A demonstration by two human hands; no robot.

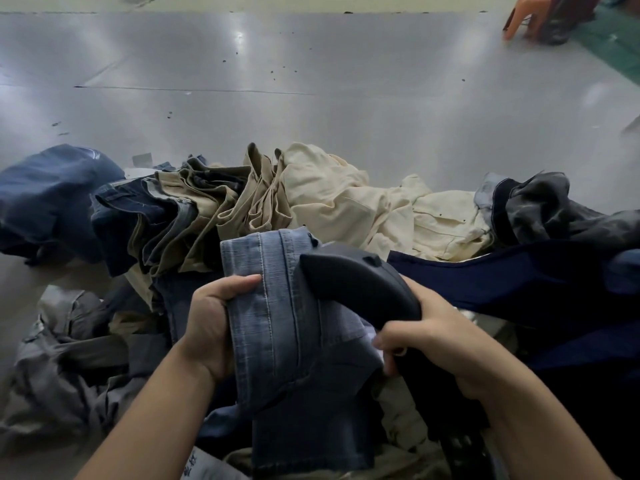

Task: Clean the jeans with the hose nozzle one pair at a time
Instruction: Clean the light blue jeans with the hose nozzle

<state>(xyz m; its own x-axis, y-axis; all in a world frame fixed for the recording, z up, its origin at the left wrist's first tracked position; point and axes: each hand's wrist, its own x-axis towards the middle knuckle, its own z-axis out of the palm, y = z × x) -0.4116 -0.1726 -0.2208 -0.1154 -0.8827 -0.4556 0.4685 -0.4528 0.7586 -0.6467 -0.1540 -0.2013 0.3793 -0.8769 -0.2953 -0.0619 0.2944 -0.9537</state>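
The light-blue, faded denim jeans leg [277, 306], soft and floppy yet fairly heavy, is best held near its stitched seam; the left hand [211, 323] pinches it there above the pile, while the right hand [436, 344] grips the dark curved plastic hose nozzle [353, 289] against it.

Two bare forearms reach forward, side by side. The left hand [211, 327] is curled, thumb on top, gripping folded fabric. The right hand [440, 344] is wrapped around a dark handle, fingers [389, 346] curled underneath.
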